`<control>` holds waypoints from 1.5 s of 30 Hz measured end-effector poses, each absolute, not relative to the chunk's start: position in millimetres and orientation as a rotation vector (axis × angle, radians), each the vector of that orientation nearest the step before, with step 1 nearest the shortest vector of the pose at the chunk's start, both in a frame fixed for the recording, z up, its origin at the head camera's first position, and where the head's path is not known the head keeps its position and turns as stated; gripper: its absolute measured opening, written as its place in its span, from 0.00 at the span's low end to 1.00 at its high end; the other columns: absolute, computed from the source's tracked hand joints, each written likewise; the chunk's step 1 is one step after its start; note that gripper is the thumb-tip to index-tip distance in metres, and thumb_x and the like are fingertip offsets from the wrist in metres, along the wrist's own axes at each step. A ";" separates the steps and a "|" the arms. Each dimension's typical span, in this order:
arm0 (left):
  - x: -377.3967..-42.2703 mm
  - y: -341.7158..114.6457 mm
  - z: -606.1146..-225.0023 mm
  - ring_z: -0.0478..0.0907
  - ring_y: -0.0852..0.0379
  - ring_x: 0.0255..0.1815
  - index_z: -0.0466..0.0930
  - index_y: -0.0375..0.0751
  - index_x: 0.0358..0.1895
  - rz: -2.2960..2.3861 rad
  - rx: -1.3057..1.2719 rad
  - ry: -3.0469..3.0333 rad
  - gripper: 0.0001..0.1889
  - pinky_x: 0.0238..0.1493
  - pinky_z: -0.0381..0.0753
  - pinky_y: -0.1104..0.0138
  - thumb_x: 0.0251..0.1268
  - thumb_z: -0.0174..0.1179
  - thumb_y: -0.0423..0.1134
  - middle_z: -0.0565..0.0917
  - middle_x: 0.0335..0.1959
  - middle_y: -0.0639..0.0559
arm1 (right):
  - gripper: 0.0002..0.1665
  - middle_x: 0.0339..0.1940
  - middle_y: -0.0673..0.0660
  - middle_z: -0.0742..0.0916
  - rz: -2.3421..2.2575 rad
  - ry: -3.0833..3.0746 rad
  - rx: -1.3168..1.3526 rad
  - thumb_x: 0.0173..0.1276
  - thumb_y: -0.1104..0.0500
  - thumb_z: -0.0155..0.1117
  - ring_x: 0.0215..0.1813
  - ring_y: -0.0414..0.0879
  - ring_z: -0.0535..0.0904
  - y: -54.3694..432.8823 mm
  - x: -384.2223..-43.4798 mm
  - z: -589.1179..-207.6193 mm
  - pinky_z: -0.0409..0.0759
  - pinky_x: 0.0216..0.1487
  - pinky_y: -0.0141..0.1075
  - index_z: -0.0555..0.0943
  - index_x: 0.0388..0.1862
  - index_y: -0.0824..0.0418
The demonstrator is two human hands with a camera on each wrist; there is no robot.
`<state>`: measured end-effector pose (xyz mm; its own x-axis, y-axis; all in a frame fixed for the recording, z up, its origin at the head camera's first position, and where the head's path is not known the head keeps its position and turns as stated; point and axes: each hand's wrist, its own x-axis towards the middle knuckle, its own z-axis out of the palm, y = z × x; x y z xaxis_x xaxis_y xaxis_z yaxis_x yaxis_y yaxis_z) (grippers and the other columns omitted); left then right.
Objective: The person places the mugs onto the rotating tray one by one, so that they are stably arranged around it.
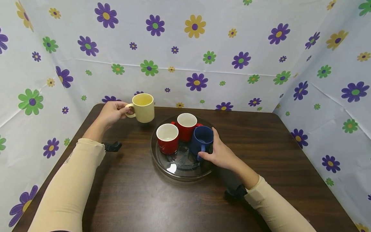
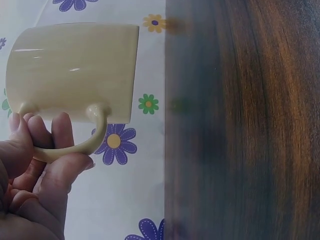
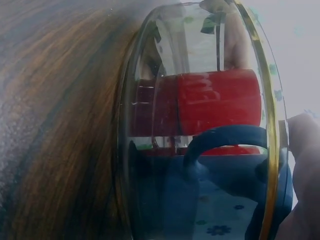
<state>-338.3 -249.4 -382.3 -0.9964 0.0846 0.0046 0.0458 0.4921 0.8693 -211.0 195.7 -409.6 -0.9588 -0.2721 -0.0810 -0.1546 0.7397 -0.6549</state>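
Note:
My left hand pinches the handle of a pale yellow mug, held upright above the table's back left. In the left wrist view, the thumb and fingers wrap that mug's handle. On the right, my right hand grips a blue mug, the thumb by its handle and the fingers around its far side. The blue mug is in a round clear tray with high sides. Two red mugs with white insides, one at the left and one at the back, stand in it too.
The tray rests on a dark wooden table. White cloth with printed flowers hangs along the back and both sides. The yellow mug is close to the back cloth.

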 end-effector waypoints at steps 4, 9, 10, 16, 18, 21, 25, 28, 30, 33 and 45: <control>-336.9 -252.5 -381.3 0.82 0.60 0.41 0.82 0.31 0.57 1.565 0.118 2.683 0.19 0.40 0.82 0.71 0.77 0.57 0.43 0.89 0.39 0.53 | 0.73 0.80 0.70 0.61 -1.033 2.755 -0.379 0.61 0.37 0.72 0.76 0.69 0.62 197.0 -212.5 -410.7 0.67 0.66 0.67 0.32 0.83 0.60; -333.3 -255.8 -378.7 0.82 0.60 0.41 0.81 0.30 0.57 1.599 0.107 2.671 0.19 0.40 0.83 0.71 0.77 0.57 0.43 0.89 0.38 0.55 | 0.74 0.83 0.69 0.51 -1.083 2.740 -0.517 0.63 0.33 0.70 0.81 0.69 0.48 203.1 -213.3 -414.9 0.54 0.72 0.68 0.30 0.82 0.63; -332.7 -256.4 -378.2 0.82 0.61 0.41 0.81 0.29 0.58 1.608 0.107 2.665 0.19 0.39 0.82 0.72 0.77 0.56 0.43 0.89 0.37 0.55 | 0.75 0.83 0.68 0.50 -1.103 2.734 -0.545 0.63 0.32 0.69 0.81 0.69 0.45 205.2 -213.1 -415.1 0.52 0.73 0.68 0.30 0.82 0.64; -328.4 -258.6 -373.9 0.81 0.64 0.40 0.80 0.28 0.58 1.636 0.115 2.652 0.19 0.38 0.82 0.74 0.78 0.56 0.42 0.89 0.36 0.57 | 0.81 0.83 0.69 0.43 -1.184 2.732 -0.627 0.53 0.15 0.54 0.81 0.69 0.35 222.8 -214.7 -415.9 0.42 0.73 0.72 0.31 0.82 0.66; -326.8 -259.9 -372.9 0.81 0.65 0.40 0.80 0.28 0.59 1.637 0.117 2.660 0.20 0.38 0.82 0.74 0.77 0.56 0.42 0.89 0.36 0.59 | 0.82 0.83 0.69 0.42 -1.186 2.722 -0.634 0.51 0.13 0.50 0.82 0.69 0.36 229.7 -217.2 -416.7 0.42 0.74 0.70 0.31 0.82 0.67; -323.1 -262.2 -371.2 0.82 0.67 0.39 0.79 0.27 0.59 1.653 0.121 2.662 0.20 0.37 0.82 0.74 0.77 0.56 0.42 0.88 0.35 0.61 | 0.78 0.84 0.67 0.43 -1.161 2.672 -0.663 0.56 0.16 0.48 0.82 0.69 0.39 239.4 -221.9 -418.8 0.44 0.75 0.68 0.31 0.82 0.66; -318.3 -263.1 -367.9 0.82 0.68 0.38 0.79 0.25 0.59 1.701 0.133 2.628 0.20 0.37 0.82 0.74 0.77 0.56 0.41 0.89 0.34 0.61 | 0.73 0.84 0.65 0.39 -1.082 2.604 -0.711 0.62 0.20 0.51 0.82 0.68 0.39 250.0 -225.7 -420.7 0.46 0.76 0.66 0.29 0.83 0.62; -316.2 -262.1 -365.1 0.82 0.68 0.38 0.78 0.24 0.58 1.720 0.157 2.604 0.20 0.38 0.82 0.73 0.77 0.57 0.40 0.88 0.34 0.62 | 0.76 0.83 0.65 0.35 -1.062 2.546 -0.747 0.59 0.18 0.53 0.81 0.70 0.37 257.2 -226.3 -419.3 0.50 0.74 0.67 0.27 0.83 0.59; -314.4 -261.3 -363.1 0.82 0.68 0.38 0.78 0.24 0.58 1.726 0.170 2.598 0.19 0.39 0.83 0.73 0.77 0.56 0.40 0.88 0.34 0.62 | 0.78 0.83 0.65 0.34 -1.068 2.499 -0.757 0.55 0.17 0.55 0.80 0.72 0.38 261.2 -226.9 -417.2 0.53 0.72 0.69 0.26 0.83 0.56; -311.5 -261.5 -361.1 0.83 0.68 0.38 0.78 0.24 0.58 1.737 0.170 2.587 0.19 0.39 0.83 0.73 0.77 0.56 0.39 0.88 0.33 0.63 | 0.78 0.84 0.63 0.34 -1.085 2.443 -0.735 0.55 0.21 0.62 0.80 0.73 0.40 265.3 -228.3 -414.4 0.54 0.71 0.70 0.26 0.83 0.52; -299.2 -264.6 -359.3 0.83 0.67 0.36 0.80 0.22 0.55 1.724 0.245 2.591 0.16 0.35 0.83 0.74 0.77 0.56 0.36 0.88 0.33 0.63 | 0.75 0.85 0.60 0.36 -1.110 2.406 -0.700 0.58 0.29 0.70 0.82 0.69 0.37 270.4 -235.8 -415.2 0.48 0.72 0.72 0.29 0.84 0.47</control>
